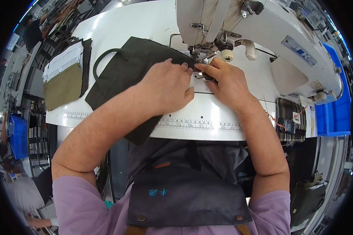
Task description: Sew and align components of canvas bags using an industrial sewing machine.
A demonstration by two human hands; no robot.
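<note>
A dark green fabric bag panel (125,72) with a loop handle (100,58) lies on the white sewing table, its near corner hanging over the front edge. My left hand (168,86) rests on it with curled fingers, holding the cloth close to the needle. At the panel's right corner, beside the presser foot (196,56) of the sewing machine (258,23), my right hand (227,80) has its fingertips closed on the cloth edge. A small metal part (202,76) shows under the right fingers; whether the hand touches it is unclear.
Olive and white fabric pieces (65,78) are stacked on the left of the table. A ruler strip (192,124) runs along the front edge. At right lie folded plaid cloth (292,117) with orange thread and a blue bin (337,117).
</note>
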